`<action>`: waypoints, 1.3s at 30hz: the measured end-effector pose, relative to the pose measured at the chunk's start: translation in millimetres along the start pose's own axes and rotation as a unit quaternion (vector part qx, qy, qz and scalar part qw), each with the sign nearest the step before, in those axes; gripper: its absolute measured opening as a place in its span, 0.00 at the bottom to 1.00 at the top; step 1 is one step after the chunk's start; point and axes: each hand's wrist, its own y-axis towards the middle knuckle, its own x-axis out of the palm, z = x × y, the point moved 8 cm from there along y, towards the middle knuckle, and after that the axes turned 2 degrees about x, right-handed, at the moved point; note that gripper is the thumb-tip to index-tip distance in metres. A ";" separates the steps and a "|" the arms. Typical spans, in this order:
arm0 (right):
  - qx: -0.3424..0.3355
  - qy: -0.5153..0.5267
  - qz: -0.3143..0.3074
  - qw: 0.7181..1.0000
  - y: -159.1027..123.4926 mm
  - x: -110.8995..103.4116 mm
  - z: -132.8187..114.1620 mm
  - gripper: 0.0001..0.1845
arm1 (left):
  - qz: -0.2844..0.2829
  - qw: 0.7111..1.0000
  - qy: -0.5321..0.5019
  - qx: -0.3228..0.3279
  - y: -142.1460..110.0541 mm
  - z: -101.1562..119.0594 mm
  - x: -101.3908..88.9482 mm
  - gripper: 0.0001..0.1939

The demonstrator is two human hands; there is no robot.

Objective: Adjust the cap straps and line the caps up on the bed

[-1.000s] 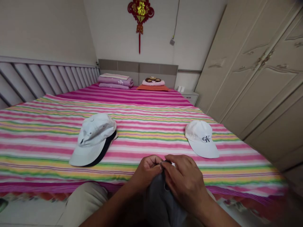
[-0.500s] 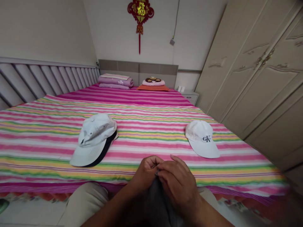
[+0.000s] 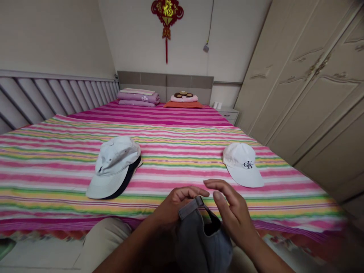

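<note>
At the near side of the striped bed [image 3: 182, 159], the gray cap [image 3: 203, 246] sits between the hands, its lower part cut off by the frame. The left hand [image 3: 174, 206] has fingers behind the strap [image 3: 189, 207] — whether they're pinching it, I can't tell. The right hand [image 3: 236, 212] is open, thumb and fingers parted. Under the left white cap [image 3: 118, 155] pokes a dark brim [image 3: 126, 182], mostly hidden — wardrobe [image 3: 301, 83] over right, folded bedding [image 3: 138, 98] by the headboard [image 3: 155, 81].

The scene is viewed by 1 head-worn camera, faced forward and down across the striped bed [image 3: 179, 148]. The left hand [image 3: 172, 204] and right hand [image 3: 236, 216] are seen close from above at bottom centre; the headboard [image 3: 156, 81] is taken in well beyond.
</note>
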 end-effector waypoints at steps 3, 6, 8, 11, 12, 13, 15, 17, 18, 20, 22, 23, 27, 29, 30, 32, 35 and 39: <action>0.144 0.108 -0.143 0.973 3.9 23.7 27.7 0.13 | -0.044 0.998 0.041 0.022 1.3 11.1 3.2 0.05; 0.211 0.199 -0.183 0.939 0.8 33.5 36.3 0.17 | -0.062 0.993 0.101 0.008 3.1 16.9 0.8 0.06; 0.246 0.249 -0.215 0.912 -3.7 40.5 38.0 0.19 | -0.062 0.992 0.099 -0.047 4.1 13.8 -3.4 0.07; 0.277 0.315 -0.242 0.875 -7.0 47.9 37.1 0.20 | -0.060 0.990 0.052 -0.116 5.8 10.3 -7.4 0.10; 0.282 0.336 -0.241 0.866 -6.3 48.9 36.3 0.19 | -0.065 0.990 0.032 -0.124 7.0 11.1 -6.7 0.12; 0.286 0.356 -0.236 0.858 -5.2 49.6 35.5 0.17 | -0.073 0.989 0.011 -0.130 8.0 11.9 -5.2 0.15; 0.293 0.382 -0.227 0.847 -2.8 50.5 33.6 0.15 | -0.092 0.986 -0.022 -0.138 9.6 13.9 -1.1 0.21; 0.296 0.385 -0.217 0.847 0.1 49.8 31.3 0.14 | -0.102 0.984 -0.027 -0.143 10.0 15.5 1.7 0.21; 0.296 0.381 -0.213 0.850 1.7 48.7 29.8 0.14 | -0.107 0.983 -0.017 -0.148 9.5 15.5 2.7 0.18; 0.292 0.369 -0.212 0.856 4.7 46.4 26.2 0.13 | -0.118 0.979 0.009 -0.165 7.4 14.1 4.6 0.11; 0.286 0.367 -0.212 0.860 7.8 43.7 23.5 0.13 | -0.129 0.975 0.013 -0.179 5.5 12.6 6.4 0.09; 0.285 0.369 -0.213 0.859 9.1 42.5 23.5 0.12 | -0.131 0.976 0.004 -0.174 5.7 13.4 6.8 0.09; 0.290 0.408 -0.264 0.824 8.2 45.7 31.0 0.16 | -0.134 0.981 -0.076 -0.115 11.9 23.7 6.5 0.11; 0.294 0.433 -0.320 0.790 2.8 51.5 35.2 0.21 | -0.154 0.976 -0.127 -0.084 15.3 31.7 7.5 0.12; 0.295 0.450 -0.340 0.772 0.3 53.6 36.6 0.22 | -0.168 0.972 -0.148 -0.072 16.6 35.9 8.1 0.13; 0.293 0.497 -0.343 0.741 -0.6 54.1 37.1 0.19 | -0.202 0.962 -0.170 -0.065 17.8 42.5 9.2 0.14; 0.277 0.578 -0.277 0.716 7.9 46.7 32.7 0.16 | -0.246 0.952 -0.167 -0.075 16.8 45.9 7.5 0.19; 0.274 0.629 -0.198 0.699 17.3 37.6 27.4 0.11 | -0.249 0.950 -0.146 -0.119 12.6 27.0 -6.4 0.27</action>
